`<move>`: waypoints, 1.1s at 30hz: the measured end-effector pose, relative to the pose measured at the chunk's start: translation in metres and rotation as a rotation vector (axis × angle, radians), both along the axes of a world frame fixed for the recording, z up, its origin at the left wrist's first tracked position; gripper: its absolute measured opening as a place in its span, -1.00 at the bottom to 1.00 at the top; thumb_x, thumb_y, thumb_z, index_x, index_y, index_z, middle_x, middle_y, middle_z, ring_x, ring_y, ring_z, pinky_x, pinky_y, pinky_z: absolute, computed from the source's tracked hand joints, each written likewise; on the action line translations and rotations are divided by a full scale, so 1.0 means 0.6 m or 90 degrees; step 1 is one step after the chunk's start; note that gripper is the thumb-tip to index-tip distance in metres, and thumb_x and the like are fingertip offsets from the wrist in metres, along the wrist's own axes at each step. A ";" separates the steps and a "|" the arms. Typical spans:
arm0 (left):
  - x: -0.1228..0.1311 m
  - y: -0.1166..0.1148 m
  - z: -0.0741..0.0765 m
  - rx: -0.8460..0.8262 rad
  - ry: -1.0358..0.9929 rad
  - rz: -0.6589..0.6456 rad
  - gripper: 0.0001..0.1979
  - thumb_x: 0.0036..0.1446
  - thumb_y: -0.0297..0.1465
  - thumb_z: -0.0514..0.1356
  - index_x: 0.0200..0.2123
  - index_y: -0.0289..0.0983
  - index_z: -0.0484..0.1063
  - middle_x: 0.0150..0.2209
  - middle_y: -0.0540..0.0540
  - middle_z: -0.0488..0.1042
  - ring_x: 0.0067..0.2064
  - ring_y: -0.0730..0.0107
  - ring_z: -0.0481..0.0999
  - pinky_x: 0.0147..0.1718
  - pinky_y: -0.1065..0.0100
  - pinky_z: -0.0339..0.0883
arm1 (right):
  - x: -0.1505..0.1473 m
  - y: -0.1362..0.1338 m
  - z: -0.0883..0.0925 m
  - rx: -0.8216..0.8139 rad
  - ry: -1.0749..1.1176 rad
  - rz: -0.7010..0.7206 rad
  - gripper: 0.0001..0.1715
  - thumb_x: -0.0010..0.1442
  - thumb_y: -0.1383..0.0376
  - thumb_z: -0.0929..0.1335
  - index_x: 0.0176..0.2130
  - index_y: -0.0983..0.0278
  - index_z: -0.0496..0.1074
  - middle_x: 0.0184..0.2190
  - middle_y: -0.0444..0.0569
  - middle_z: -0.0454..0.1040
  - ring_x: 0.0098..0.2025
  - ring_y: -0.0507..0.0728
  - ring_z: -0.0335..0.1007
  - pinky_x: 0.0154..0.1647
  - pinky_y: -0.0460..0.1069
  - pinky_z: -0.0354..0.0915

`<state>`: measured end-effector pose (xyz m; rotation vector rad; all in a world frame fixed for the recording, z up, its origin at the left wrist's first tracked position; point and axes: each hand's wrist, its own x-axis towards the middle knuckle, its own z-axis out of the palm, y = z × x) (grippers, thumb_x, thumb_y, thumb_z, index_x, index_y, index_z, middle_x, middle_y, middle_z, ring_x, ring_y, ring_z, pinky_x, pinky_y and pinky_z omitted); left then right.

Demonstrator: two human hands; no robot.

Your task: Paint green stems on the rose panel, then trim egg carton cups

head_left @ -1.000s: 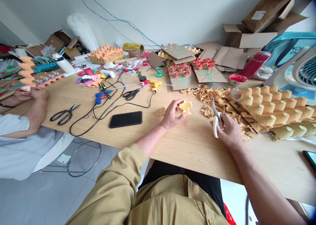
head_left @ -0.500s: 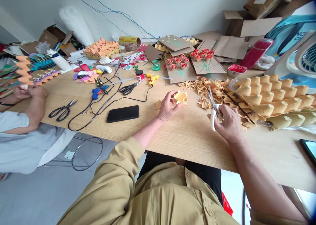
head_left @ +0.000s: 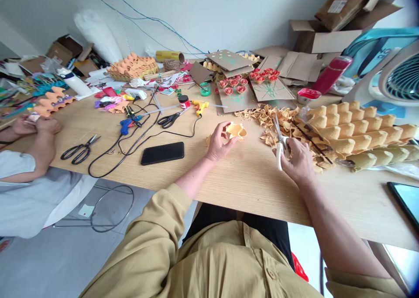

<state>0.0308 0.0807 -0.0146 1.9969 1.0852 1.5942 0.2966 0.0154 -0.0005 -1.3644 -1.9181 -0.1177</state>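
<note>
Just above the table, my left hand (head_left: 219, 143) is closed on a yellow egg-carton cup (head_left: 236, 132) with a jagged, petal-like rim, its hollow turned upward. My right hand (head_left: 297, 159) grips white-handled scissors (head_left: 279, 143) by their handles, the blades pointing up and away from me. Those blades are apart from the cup and over a heap of carton scraps (head_left: 273, 119). A small scrap of the same carton lies partly hidden behind my left fingers. Yellow egg trays (head_left: 355, 130) are stacked to the right of my right hand.
Left of me lie a black phone (head_left: 163, 153), black scissors (head_left: 80, 149), a blue glue gun (head_left: 128, 124) and trailing cables. Cardboard with red flowers (head_left: 234, 99) stands behind. A fan (head_left: 397, 77) is at right. A co-worker's hands (head_left: 41, 124) are at far left.
The view has shifted slightly. My left hand has tipped the cup a little, and my right hand still holds the scissors away from it.
</note>
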 end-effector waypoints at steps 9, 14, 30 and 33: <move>-0.001 0.002 -0.001 -0.001 0.000 0.001 -0.45 0.12 -0.05 0.25 0.08 -0.22 0.31 0.02 -0.20 0.48 -0.09 0.28 0.52 -0.23 0.35 0.41 | -0.001 0.001 0.005 -0.001 0.013 -0.016 -0.78 0.21 0.18 0.32 -0.38 0.17 0.18 -0.45 -0.08 0.37 -0.37 0.15 0.31 -0.24 0.07 0.13; 0.000 0.012 -0.008 -0.012 -0.018 0.003 -0.44 0.13 -0.04 0.24 0.09 -0.21 0.28 0.04 -0.22 0.47 -0.10 0.26 0.52 -0.26 0.34 0.42 | 0.007 -0.001 0.000 0.005 0.030 -0.024 -0.74 0.22 0.14 0.33 -0.38 0.17 0.17 -0.45 -0.10 0.37 -0.39 0.14 0.29 -0.24 0.07 0.13; -0.001 0.016 -0.012 -0.026 -0.047 -0.009 -0.43 0.12 -0.04 0.26 0.10 -0.18 0.29 0.04 -0.21 0.47 -0.11 0.25 0.53 -0.32 0.36 0.41 | -0.001 -0.014 0.009 0.010 -0.016 0.023 -0.72 0.23 0.13 0.32 -0.38 0.17 0.15 -0.48 -0.12 0.30 -0.41 0.14 0.24 -0.25 0.08 0.09; -0.001 0.015 -0.012 -0.023 -0.045 -0.012 -0.43 0.13 -0.04 0.25 0.11 -0.20 0.28 0.03 -0.22 0.46 -0.10 0.24 0.53 -0.29 0.34 0.42 | -0.002 -0.014 0.010 0.010 -0.011 0.020 -0.74 0.23 0.15 0.32 -0.38 0.17 0.16 -0.48 -0.12 0.31 -0.41 0.14 0.24 -0.25 0.07 0.09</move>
